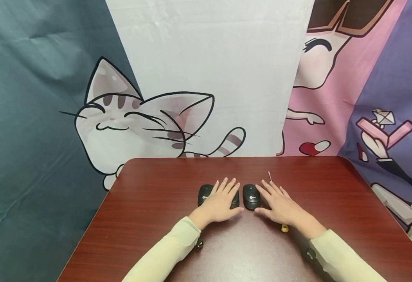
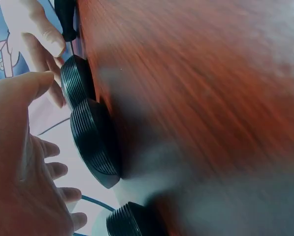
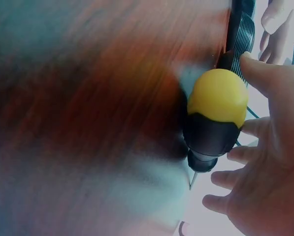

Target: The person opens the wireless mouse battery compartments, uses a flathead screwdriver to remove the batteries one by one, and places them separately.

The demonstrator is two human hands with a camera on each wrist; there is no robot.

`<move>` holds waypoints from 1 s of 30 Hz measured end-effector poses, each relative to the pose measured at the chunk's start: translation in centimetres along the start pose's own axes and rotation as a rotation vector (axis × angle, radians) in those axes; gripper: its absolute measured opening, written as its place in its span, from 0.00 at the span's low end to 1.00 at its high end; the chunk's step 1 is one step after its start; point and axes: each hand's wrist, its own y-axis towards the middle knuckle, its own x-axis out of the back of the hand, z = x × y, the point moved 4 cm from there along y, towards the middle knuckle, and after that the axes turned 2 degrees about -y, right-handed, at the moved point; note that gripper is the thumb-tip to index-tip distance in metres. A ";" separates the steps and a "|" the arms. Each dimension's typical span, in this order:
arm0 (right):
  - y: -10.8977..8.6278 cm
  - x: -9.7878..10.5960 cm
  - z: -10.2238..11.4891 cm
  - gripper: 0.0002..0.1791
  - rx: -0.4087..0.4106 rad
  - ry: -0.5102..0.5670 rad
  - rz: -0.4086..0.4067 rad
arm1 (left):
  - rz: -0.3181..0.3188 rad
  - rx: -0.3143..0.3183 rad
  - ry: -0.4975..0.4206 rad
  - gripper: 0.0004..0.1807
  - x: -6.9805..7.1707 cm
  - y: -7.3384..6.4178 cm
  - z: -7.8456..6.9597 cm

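Note:
Three black computer mice lie in a row on the table: the left mouse (image 1: 205,193), the middle mouse (image 1: 235,200), partly covered by a hand, and the right mouse (image 1: 251,197). My left hand (image 1: 220,203) spreads its fingers over the left and middle mice; the left wrist view shows its palm (image 2: 18,167) beside their ridged sides, holding nothing. My right hand (image 1: 279,205) is spread over a screwdriver (image 3: 216,113) with a yellow and black handle, its thumb near the right mouse. From above, only the screwdriver's yellow end and thin tip show around that hand.
The reddish-brown wooden table (image 1: 149,219) has rounded far corners. Behind it hangs a cloth backdrop (image 1: 209,47) with a cartoon cat and other figures. Pale sleeves (image 1: 163,250) cover both forearms, and a small dark device (image 1: 199,244) sits at the left wrist.

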 end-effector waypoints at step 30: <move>1.0 -1.1 -0.4 0.46 0.062 0.015 0.054 | 0.109 -0.003 0.091 0.49 -1.7 3.0 -1.7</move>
